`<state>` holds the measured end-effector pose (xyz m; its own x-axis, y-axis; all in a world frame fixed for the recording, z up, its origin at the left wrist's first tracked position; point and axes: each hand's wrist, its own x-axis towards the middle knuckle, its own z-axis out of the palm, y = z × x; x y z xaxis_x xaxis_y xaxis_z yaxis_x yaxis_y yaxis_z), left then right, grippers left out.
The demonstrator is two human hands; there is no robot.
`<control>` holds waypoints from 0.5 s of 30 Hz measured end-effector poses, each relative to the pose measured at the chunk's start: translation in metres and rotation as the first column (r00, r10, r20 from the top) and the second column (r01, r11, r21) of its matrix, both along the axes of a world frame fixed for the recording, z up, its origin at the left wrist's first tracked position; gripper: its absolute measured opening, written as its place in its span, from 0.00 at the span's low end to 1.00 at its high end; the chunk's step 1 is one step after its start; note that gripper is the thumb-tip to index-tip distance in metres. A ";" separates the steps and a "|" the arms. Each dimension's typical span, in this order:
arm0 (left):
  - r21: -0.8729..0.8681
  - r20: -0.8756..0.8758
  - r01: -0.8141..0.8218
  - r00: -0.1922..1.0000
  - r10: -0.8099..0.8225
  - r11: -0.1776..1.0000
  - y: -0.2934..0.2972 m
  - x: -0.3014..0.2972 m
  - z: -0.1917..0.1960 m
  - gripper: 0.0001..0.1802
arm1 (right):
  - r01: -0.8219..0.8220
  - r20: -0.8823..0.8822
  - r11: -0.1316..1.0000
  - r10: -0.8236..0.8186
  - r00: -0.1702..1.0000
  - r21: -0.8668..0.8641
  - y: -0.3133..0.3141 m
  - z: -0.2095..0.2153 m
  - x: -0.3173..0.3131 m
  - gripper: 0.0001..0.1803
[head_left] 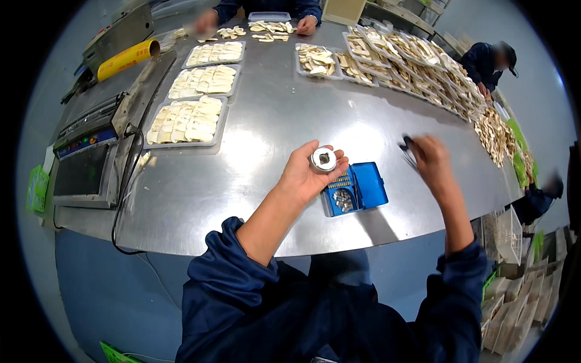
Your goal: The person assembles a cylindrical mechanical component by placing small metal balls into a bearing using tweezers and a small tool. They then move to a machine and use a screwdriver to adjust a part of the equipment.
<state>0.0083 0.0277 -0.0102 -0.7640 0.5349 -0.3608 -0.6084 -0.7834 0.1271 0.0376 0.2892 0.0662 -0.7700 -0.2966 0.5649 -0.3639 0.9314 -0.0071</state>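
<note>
Stainless-steel tabletop under everything. Far left, black-platformed bench scale; above it a yellow tube, sloping up to the right, a line of red lettering along its side. Next, a column of clear plastic trays packed with pale mushroom-like slices. Centre: left hand turned palm up, thumb and fingers clasped round a squat metal cylinder, held beside and partly over the blue case. Cylinder's short axis roughly upward, dark, irregular opening facing the camera; silvery, rim bright; any marking too small to read. Blue hinged case, lid laid open to the right; brass-coloured pieces in rows, loose grey slugs in the rounded compartment below. Right hand, well apart from the left, pinching a slim dark tool; motion blur, kind and pointing direction uncertain. Farther right, heaped slices.
</note>
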 end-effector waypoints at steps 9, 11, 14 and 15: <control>0.057 -0.006 -0.005 1.000 0.006 0.998 -0.002 0.000 0.000 0.23 | 0.033 0.138 0.985 -0.057 0.989 0.169 0.024 -0.047 0.050 0.04; 0.054 -0.033 0.014 0.999 -0.012 0.998 -0.002 0.001 0.001 0.23 | -0.017 0.146 1.000 0.013 0.989 0.024 -0.007 -0.029 0.040 0.05; 0.063 -0.050 0.067 0.997 -0.064 0.996 0.000 0.002 0.001 0.23 | -0.295 0.152 0.942 0.319 0.936 -0.161 -0.055 -0.009 0.018 0.07; 0.033 -0.063 0.055 0.997 -0.053 0.998 -0.002 0.004 0.001 0.23 | -0.351 0.161 0.922 0.376 0.913 -0.161 -0.073 -0.006 0.011 0.09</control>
<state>0.0120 0.0256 -0.0094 -0.7540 0.5872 -0.2943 -0.6417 -0.7542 0.1393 0.0484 0.2163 0.0600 -0.7168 -0.5120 0.4734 -0.6579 0.7216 -0.2156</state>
